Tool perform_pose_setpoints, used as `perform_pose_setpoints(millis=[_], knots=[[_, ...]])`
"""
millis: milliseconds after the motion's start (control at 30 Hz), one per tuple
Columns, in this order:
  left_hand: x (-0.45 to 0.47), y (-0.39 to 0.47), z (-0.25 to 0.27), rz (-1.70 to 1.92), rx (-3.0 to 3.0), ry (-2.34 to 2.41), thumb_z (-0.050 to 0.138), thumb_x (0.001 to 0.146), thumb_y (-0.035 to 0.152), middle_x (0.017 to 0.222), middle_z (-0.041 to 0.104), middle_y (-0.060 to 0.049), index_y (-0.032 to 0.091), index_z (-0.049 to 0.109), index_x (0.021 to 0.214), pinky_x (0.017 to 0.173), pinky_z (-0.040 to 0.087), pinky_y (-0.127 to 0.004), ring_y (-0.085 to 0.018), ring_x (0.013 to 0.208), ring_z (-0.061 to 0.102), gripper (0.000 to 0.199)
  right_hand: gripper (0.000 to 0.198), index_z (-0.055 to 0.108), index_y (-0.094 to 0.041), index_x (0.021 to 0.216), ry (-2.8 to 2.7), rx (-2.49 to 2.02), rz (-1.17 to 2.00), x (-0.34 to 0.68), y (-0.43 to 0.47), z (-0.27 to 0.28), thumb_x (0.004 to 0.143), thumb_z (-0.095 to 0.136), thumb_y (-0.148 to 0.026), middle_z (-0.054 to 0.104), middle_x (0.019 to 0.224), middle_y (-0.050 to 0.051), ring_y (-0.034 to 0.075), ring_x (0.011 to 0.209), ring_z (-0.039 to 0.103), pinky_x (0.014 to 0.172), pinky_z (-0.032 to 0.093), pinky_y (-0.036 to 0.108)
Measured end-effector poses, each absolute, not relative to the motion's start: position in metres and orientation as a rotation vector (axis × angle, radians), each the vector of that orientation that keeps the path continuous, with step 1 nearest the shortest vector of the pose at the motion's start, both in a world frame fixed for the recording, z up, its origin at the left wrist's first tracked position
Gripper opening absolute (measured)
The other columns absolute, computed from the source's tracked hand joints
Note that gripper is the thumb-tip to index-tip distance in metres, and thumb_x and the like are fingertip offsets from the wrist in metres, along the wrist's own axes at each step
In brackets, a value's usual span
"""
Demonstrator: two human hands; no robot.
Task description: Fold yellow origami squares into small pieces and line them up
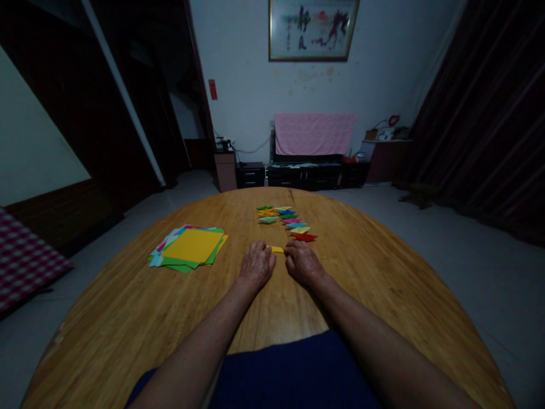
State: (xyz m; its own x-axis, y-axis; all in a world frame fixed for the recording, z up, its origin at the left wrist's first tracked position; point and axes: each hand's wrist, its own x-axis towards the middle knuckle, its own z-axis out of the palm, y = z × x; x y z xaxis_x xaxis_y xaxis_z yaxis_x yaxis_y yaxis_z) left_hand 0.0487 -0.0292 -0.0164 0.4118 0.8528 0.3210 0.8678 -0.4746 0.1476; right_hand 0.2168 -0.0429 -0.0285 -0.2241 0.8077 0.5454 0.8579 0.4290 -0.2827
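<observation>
A narrow folded strip of yellow paper lies on the table between my two hands. My left hand has its curled fingers closed on the strip's left end. On the right end, the fingers of my right hand are bent and closed as well. The fingers cover both ends of the paper. Just beyond my hands are several small folded paper pieces in two rows, with a red folded piece nearest my right hand and a pale green one farther left.
A loose stack of coloured paper sheets, yellow on top, lies to the left on the round wooden table. Across the room, a pink cloth hangs over a screen on a dark cabinet. A checked cloth shows at far left.
</observation>
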Motion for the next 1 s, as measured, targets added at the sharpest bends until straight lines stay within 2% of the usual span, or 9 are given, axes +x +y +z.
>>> perform_pose_setpoints(millis=[233,367,600,700,800,1000], knots=[[0.051,-0.033,-0.012,-0.541,-2.591,-1.597,0.041,0.093,0.034,0.105,0.057,-0.009,0.018,0.065,0.099,0.087,0.042,-0.033,-0.022,0.099,0.050,0.029,0.028,0.062,-0.013,0.108,-2.145,-1.332,-0.128,0.212,-0.047,-0.019,0.085,0.047,-0.014,0.061,0.109,0.012,0.021,0.100,0.053,0.091,0.040,0.032],[0.049,-0.032,-0.013,-0.560,-2.585,-1.580,0.040,0.094,0.034,0.104,0.058,-0.009,0.018,0.066,0.099,0.087,0.043,-0.033,-0.022,0.099,0.051,0.031,0.024,0.068,-0.018,0.099,-2.208,-1.316,-0.125,0.212,-0.047,-0.019,0.088,0.047,-0.018,0.064,0.106,0.009,0.020,0.100,0.053,0.092,0.039,0.033],[0.040,-0.023,-0.018,-0.647,-2.672,-1.561,0.046,0.091,0.030,0.100,0.063,-0.009,0.015,0.070,0.094,0.087,0.044,-0.029,-0.020,0.097,0.055,0.029,0.021,0.069,-0.015,0.086,-2.176,-1.392,-0.116,0.206,-0.045,-0.019,0.084,0.048,-0.016,0.064,0.094,0.010,0.021,0.091,0.055,0.086,0.041,0.033],[0.040,-0.020,-0.021,-0.675,-2.666,-1.560,0.046,0.090,0.029,0.099,0.064,-0.009,0.015,0.071,0.092,0.087,0.045,-0.030,-0.021,0.098,0.055,0.029,0.022,0.067,-0.013,0.094,-2.190,-1.324,-0.082,0.198,-0.041,-0.020,0.082,0.048,-0.013,0.063,0.103,0.012,0.021,0.096,0.054,0.088,0.041,0.033],[0.037,-0.016,-0.021,-0.690,-2.710,-1.510,0.047,0.088,0.025,0.099,0.065,-0.010,0.017,0.072,0.093,0.089,0.044,-0.031,-0.021,0.100,0.056,0.026,0.032,0.063,-0.012,0.106,-2.240,-1.230,-0.018,0.191,-0.035,-0.023,0.079,0.048,-0.010,0.061,0.107,0.013,0.021,0.100,0.052,0.089,0.041,0.033],[0.016,-0.002,-0.011,-0.650,-2.676,-1.698,0.044,0.083,0.010,0.092,0.069,-0.010,0.013,0.072,0.093,0.085,0.046,-0.030,-0.020,0.089,0.061,0.030,0.028,0.065,-0.014,0.100,-2.254,-1.235,0.021,0.188,-0.029,-0.025,0.080,0.045,-0.009,0.061,0.101,0.011,0.020,0.095,0.052,0.087,0.040,0.032]])
